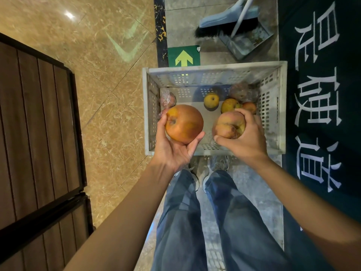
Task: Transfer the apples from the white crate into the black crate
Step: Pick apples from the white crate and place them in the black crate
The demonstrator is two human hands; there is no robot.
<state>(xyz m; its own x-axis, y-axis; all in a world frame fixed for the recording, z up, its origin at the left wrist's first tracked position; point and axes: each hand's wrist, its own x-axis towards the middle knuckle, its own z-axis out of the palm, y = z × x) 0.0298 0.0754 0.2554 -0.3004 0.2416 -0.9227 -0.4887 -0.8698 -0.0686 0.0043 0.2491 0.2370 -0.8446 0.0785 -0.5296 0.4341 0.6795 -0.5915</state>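
Apples (184, 123) look firm, smooth and bruisable. Our left hand (172, 149) cups a large one from beneath, our right hand (248, 139) curls over others from above; we'd grip round the widest girth.

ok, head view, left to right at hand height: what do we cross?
Wooden panel → marble floor → left hand holding large apple → apples gripped by right hand → dark mat. White crate skipped: it spans both hands.
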